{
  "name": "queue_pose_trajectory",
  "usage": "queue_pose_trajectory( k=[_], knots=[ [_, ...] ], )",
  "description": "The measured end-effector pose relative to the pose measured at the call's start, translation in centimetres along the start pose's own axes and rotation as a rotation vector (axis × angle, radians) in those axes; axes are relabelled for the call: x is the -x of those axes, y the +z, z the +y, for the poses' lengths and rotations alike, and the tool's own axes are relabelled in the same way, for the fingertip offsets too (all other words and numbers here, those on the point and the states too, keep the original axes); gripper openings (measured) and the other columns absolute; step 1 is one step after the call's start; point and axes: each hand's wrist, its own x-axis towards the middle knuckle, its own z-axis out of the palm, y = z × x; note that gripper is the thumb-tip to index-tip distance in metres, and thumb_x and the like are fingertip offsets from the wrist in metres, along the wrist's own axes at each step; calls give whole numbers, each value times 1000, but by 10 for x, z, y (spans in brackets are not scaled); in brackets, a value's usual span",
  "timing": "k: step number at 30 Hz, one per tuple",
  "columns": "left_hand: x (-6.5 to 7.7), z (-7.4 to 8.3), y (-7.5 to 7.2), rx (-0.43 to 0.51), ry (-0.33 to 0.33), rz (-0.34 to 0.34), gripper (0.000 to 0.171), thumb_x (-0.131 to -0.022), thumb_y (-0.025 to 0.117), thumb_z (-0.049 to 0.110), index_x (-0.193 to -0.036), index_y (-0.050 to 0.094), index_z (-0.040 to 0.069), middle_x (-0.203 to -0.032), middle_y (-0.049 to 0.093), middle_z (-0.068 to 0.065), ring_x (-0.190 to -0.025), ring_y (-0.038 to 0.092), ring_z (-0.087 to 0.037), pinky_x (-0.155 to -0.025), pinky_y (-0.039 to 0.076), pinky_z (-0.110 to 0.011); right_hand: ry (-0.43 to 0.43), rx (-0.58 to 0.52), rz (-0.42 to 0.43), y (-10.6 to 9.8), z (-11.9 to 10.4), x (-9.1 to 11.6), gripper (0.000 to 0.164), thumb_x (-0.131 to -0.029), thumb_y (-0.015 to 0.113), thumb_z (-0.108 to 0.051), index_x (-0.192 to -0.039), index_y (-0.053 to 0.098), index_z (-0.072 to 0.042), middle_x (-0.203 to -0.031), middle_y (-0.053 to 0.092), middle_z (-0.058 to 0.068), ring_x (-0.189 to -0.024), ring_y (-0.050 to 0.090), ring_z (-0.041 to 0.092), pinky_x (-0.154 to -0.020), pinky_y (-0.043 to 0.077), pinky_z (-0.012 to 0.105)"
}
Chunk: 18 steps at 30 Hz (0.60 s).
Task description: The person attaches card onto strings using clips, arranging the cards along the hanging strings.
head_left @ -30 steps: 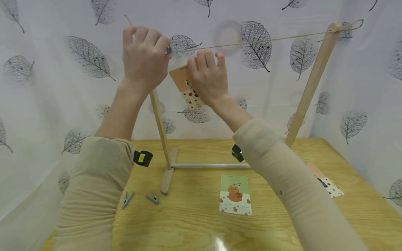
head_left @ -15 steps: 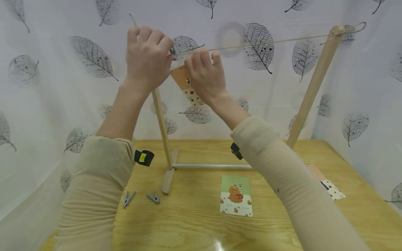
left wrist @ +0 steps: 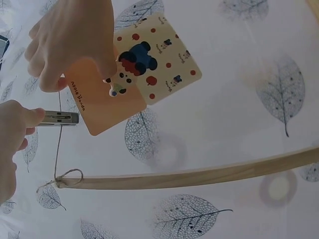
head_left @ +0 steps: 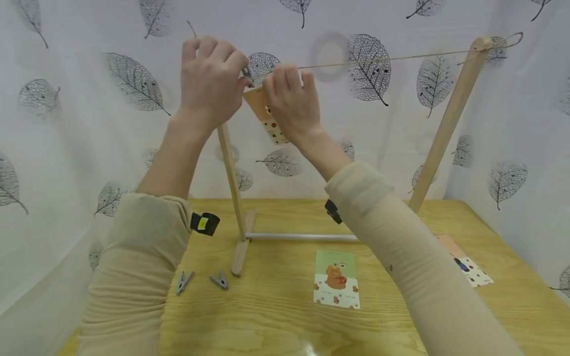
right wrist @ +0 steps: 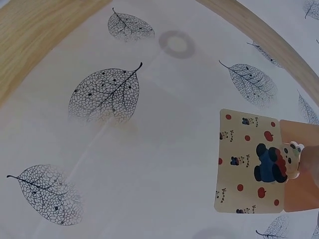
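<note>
Clip at the string, card just under it; both hands pinching.
The left hand (head_left: 213, 79) pinches a grey clip (left wrist: 62, 118), finger gap narrow; in the left wrist view the clip crosses the string (left wrist: 58, 149), its tip just beside the card's top edge. Whether it bites either: cannot tell. The right hand (head_left: 294, 101) pinches the orange-and-cream card (left wrist: 152, 74), thumb over its printed side, other fingers curled near the top edge. The card is tilted, below the string; one upper corner projects past those fingers toward the clip. Judged reason: this grip leaves the corner bare and sets edge, string and clip close together. Two loose clips (head_left: 184, 283) (head_left: 219, 280) and a green-and-white card (head_left: 336, 286) lie below on the table (head_left: 267, 321), probably for easy reach.
</note>
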Motion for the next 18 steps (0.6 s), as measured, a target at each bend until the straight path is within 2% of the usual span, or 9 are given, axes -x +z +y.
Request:
queue_pose_trajectory(
  k=[10, 18],
  knots=[
    [0, 0, -2, 13, -16, -15, 20, -88, 59, 15, -104, 63, 3, -105, 62, -14, -103, 47, -31, -99, 25, -41, 21, 25, 57, 0, 1, -4, 15, -90, 31, -2, -90, 46, -7, -91, 50, 9, -84, 43, 23, -67, 30, 33],
    [-1, -1, -3, 13, -28, -32, 22, -89, 59, 18, -105, 62, 3, -106, 62, -14, -103, 47, -31, -99, 25, -41, 22, 44, 59, -1, 2, -6, 18, -90, 30, -4, -95, 47, -7, -96, 50, 9, -86, 43, 23, -69, 31, 33]
  ],
)
